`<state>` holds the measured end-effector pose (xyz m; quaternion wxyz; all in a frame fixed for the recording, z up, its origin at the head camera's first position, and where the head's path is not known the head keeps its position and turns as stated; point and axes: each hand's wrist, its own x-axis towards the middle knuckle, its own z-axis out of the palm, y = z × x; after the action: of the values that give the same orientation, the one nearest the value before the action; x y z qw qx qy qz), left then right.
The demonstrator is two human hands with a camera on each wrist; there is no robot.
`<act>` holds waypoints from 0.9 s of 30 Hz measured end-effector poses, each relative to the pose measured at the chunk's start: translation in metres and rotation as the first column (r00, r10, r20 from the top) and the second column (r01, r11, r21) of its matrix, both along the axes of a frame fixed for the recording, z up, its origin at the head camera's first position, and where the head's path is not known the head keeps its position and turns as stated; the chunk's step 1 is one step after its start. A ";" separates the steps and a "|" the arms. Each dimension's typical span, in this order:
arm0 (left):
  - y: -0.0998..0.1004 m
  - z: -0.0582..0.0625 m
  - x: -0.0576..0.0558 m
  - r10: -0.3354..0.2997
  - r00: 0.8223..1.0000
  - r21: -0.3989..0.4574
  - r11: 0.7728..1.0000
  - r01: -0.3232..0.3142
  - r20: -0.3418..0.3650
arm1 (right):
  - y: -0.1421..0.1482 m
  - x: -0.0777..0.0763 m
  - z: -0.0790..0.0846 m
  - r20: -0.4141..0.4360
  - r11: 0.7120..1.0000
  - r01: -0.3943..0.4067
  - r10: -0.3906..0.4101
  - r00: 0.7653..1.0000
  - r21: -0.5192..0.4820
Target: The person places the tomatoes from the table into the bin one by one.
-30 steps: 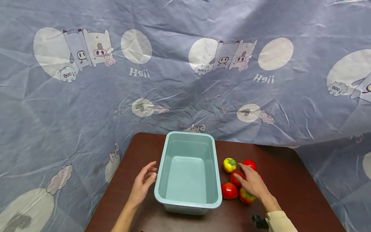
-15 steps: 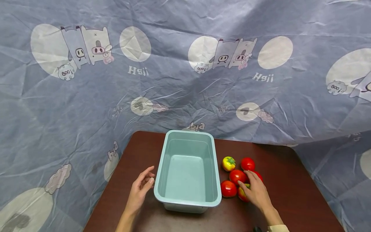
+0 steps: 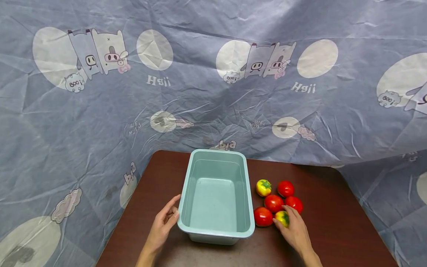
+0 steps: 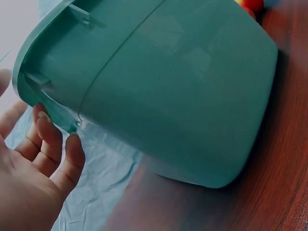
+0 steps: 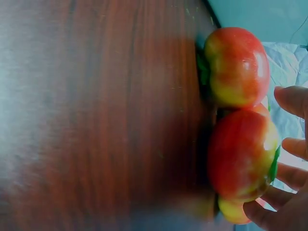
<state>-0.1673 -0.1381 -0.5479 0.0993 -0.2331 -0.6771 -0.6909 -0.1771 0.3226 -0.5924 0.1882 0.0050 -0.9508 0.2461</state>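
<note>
A pale green plastic bin (image 3: 215,234) stands on the table with a bare inside. My left hand (image 3: 160,228) is at its left side, fingers loosely bent by the rim; in the left wrist view the fingertips (image 4: 73,144) are right at the rim's underside. Over a yellow-and-red tomato (image 3: 281,218) with a green leafy top, my right hand (image 3: 297,231) reaches with spread fingers. The right wrist view has this tomato (image 5: 240,154) beside the fingers, not gripped. Red tomatoes (image 3: 263,217) lie around it, and a yellow one (image 3: 263,188) sits farther back.
The dark brown wooden table (image 3: 337,215) carries the bin in the middle and the tomatoes to its right. A grey-blue printed cloth (image 3: 207,92) hangs behind the table and along its sides.
My right hand has moved back toward me, from above the middle tomatoes to the nearest yellow-and-red one. The left hand has come slightly closer to the bin's rim.
</note>
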 end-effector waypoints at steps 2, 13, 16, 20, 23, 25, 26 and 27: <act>0.000 -0.001 0.000 -0.029 1.000 0.015 0.999 0.029 -0.008 | 0.000 0.002 -0.004 0.006 1.000 0.006 -0.006 1.000 -0.013; 0.001 -0.005 0.004 -0.096 0.993 0.063 0.994 0.092 0.064 | -0.009 0.008 -0.026 0.057 0.986 0.094 -0.087 0.995 -0.138; 0.002 -0.004 0.004 -0.095 0.994 0.052 0.994 0.091 0.062 | -0.010 0.010 -0.029 0.106 0.974 0.136 -0.118 0.987 -0.181; 0.002 -0.003 0.003 -0.128 0.989 0.062 0.990 0.124 0.075 | -0.010 0.012 -0.033 0.176 0.935 0.203 -0.156 0.972 -0.290; 0.003 -0.004 0.002 -0.157 0.983 0.082 0.985 0.149 0.097 | -0.010 0.013 -0.036 0.218 0.872 0.258 -0.180 0.959 -0.417; 0.003 -0.004 0.002 -0.166 0.980 0.091 0.983 0.156 0.111 | -0.010 0.012 -0.038 0.227 0.829 0.277 -0.186 0.956 -0.487; 0.003 -0.004 0.002 -0.164 0.980 0.091 0.984 0.154 0.113 | -0.010 0.012 -0.039 0.226 0.812 0.281 -0.188 0.956 -0.512; 0.003 -0.004 0.001 -0.161 0.981 0.090 0.984 0.151 0.111 | -0.010 0.011 -0.039 0.225 0.798 0.283 -0.189 0.956 -0.533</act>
<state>-0.1659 -0.1347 -0.5514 0.0141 -0.2402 -0.6329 -0.7359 -0.1658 0.3124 -0.6319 0.1334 -0.1889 -0.8419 0.4876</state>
